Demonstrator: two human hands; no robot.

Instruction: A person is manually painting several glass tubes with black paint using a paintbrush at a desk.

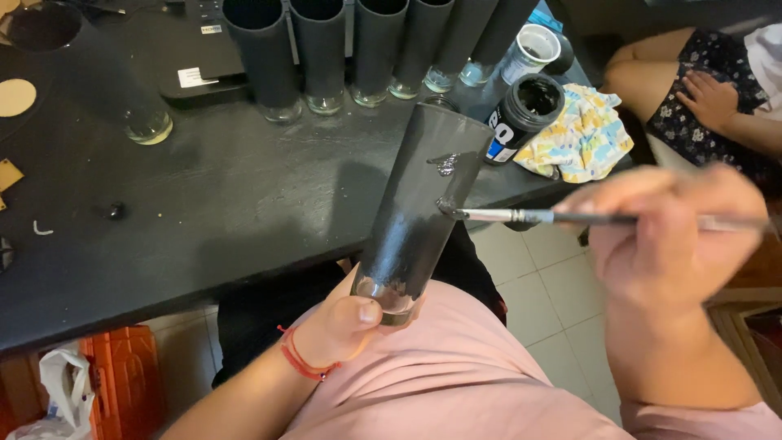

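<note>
Black-coated tall glass (419, 204), tilted over the lap beside the tabletop (204, 204): left hand (346, 326) clamped round its clear base, right hand (668, 244) pinching a paintbrush (521, 216) against its side. Likely fragile, wet-slick; hold the unpainted base.

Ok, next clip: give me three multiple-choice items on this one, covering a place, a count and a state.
1. Where does the brush tip touch?
A. the held glass
B. the paint jar
C. the cloth

2. How many painted glasses stand in the back row?
A. two
B. five
C. nine

3. The paint jar is:
A. capped
B. open
C. tipped over

Key:
1 A, the tip meets the side of the glass that the left hand holds, while the right hand holds the brush.
2 B, five stand in the row.
3 B, the jar stands upright, lidless.
</note>
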